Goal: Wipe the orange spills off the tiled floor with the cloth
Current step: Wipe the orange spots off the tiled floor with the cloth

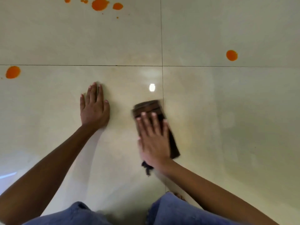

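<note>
A dark brown folded cloth (pixel 148 108) lies flat on the glossy beige tiled floor (pixel 211 111), blurred by motion. My right hand (pixel 153 140) presses flat on top of it with the fingers spread. My left hand (pixel 95 108) rests palm-down on the bare tile to the left, holding nothing. Orange spills show farther out: a round one at the left edge (pixel 13 72), a round one at the right (pixel 231 55), and a cluster of blots at the top (pixel 99 4).
Dark grout lines (pixel 162 46) cross just beyond the cloth. A bright light reflection (pixel 152 87) sits on the tile ahead of the cloth. My knees in blue denim (pixel 170 208) fill the bottom edge.
</note>
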